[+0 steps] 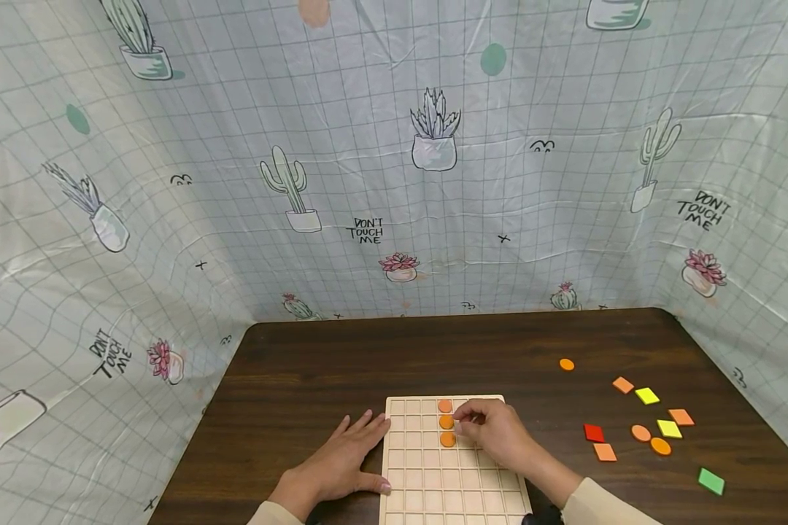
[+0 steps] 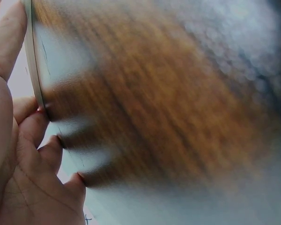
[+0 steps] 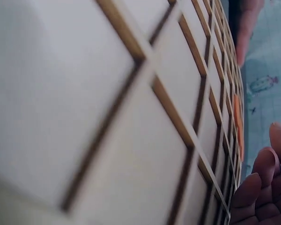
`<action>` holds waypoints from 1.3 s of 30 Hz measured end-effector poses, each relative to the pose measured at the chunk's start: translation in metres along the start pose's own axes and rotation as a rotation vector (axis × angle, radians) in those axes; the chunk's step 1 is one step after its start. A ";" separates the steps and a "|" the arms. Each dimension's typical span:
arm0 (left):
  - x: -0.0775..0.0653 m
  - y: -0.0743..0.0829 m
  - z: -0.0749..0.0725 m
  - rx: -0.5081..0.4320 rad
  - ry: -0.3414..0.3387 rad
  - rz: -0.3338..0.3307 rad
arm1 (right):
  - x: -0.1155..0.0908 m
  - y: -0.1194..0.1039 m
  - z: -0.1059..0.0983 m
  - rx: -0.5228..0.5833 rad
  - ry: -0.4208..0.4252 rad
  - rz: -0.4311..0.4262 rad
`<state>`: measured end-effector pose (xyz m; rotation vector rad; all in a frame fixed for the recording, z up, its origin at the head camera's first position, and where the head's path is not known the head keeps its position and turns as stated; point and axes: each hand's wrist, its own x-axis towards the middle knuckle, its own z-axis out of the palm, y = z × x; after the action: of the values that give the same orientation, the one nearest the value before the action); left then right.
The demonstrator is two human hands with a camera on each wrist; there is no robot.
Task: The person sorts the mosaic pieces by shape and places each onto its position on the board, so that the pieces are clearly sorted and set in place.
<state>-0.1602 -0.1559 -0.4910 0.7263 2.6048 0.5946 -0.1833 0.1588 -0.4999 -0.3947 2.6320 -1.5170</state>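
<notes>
We are looking at a pale wooden grid board (image 1: 415,502) that is lying flat between the two hands. Three orange discs (image 1: 448,440) are sitting in one column, filling its three topmost cells. The left hand (image 1: 338,461) is spreading its fingers along the board's left edge, its thumb touching the rim lower down. The right hand (image 1: 499,432) is reaching over the board's right side, fingers bent toward the thumb, its tips just beside the middle disc; whether it is pinching anything, we cannot tell.

To the right, well apart from the board, loose tiles are lying scattered: a red square (image 1: 594,433), orange squares (image 1: 605,452), yellow squares (image 1: 670,429), a green tile (image 1: 711,481) and round orange pieces (image 1: 660,446), one of them lying farther back. Everything is resting on a dark brown wood-grain table (image 1: 289,379). Around its back and sides, a pale gridded curtain (image 1: 341,109) is hanging in soft creases, showing printed potted cacti, pink succulents and the words "DON'T TOUCH ME".
</notes>
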 end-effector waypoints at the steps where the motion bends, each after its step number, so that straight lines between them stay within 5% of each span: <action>1: 0.000 0.000 0.000 0.003 0.001 -0.001 | 0.001 -0.001 -0.002 -0.009 0.010 0.008; 19: -0.001 0.000 0.000 -0.004 0.009 0.003 | 0.018 0.007 -0.061 -0.120 0.143 0.034; 39: -0.001 0.001 -0.001 -0.016 -0.002 -0.010 | 0.034 0.039 -0.101 -0.103 0.123 0.000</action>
<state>-0.1592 -0.1556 -0.4892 0.7085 2.5976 0.6114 -0.2429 0.2527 -0.4801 -0.3175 2.8132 -1.4540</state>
